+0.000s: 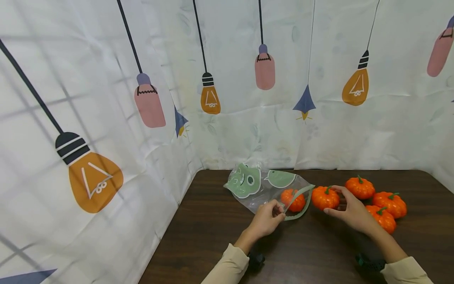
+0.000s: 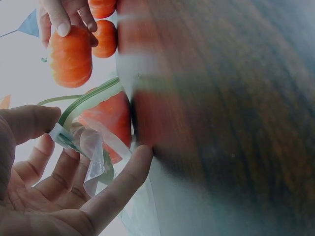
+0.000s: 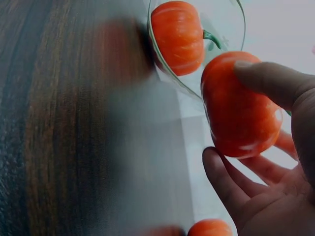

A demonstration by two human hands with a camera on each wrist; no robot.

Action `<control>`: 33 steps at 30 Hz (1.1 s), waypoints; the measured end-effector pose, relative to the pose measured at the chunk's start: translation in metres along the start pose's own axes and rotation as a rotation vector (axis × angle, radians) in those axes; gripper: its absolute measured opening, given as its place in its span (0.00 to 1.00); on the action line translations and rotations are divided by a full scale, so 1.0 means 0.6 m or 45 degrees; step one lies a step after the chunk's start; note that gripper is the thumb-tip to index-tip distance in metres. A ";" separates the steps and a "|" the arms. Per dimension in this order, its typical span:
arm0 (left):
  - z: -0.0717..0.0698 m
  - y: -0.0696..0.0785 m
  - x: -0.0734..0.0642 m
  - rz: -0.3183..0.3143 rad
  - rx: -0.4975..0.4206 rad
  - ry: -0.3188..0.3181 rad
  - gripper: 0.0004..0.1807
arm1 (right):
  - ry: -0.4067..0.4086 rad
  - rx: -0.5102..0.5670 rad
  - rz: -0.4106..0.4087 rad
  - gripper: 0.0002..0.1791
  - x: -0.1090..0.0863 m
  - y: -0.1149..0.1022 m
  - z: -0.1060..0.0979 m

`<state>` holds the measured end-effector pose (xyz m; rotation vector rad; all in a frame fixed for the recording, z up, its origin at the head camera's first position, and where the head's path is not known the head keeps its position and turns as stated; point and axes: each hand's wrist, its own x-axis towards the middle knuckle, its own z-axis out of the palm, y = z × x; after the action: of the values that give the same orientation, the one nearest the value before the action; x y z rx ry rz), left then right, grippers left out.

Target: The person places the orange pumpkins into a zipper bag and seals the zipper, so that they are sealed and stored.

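My left hand [image 1: 266, 217] pinches the near edge of the open mouth of a clear zip bag [image 1: 247, 180] printed with a green cartoon face. Inside the bag, close to its mouth, sits one small orange pumpkin [image 1: 291, 200] with a green stem. Fingers and thumb of my right hand [image 1: 356, 212] grip a second pumpkin [image 1: 323, 198] just right of the bag's opening. In the right wrist view this held pumpkin [image 3: 241, 108] is off the table, thumb on one side and fingers on the other. The green zip strip [image 2: 91, 96] arches beside my left thumb.
Three more pumpkins cluster at the right: one at the back [image 1: 360, 188], one at the far right [image 1: 391, 204] and one nearer [image 1: 384, 221], partly behind my right hand. The dark wooden table [image 1: 301, 256] ends against a white printed curtain [image 1: 234, 138] at the back and left.
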<state>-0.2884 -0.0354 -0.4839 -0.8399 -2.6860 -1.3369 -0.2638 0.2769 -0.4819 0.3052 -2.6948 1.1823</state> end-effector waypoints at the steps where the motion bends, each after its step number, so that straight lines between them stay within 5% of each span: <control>1: 0.000 0.000 0.000 0.000 0.000 0.001 0.02 | -0.011 0.002 -0.009 0.47 0.000 -0.001 0.000; 33: 0.000 0.001 -0.001 -0.019 -0.038 0.013 0.03 | -0.265 0.168 -0.149 0.42 0.007 -0.024 0.026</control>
<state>-0.2875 -0.0356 -0.4838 -0.8146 -2.6770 -1.3836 -0.2654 0.2553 -0.4810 0.6296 -2.7288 1.3646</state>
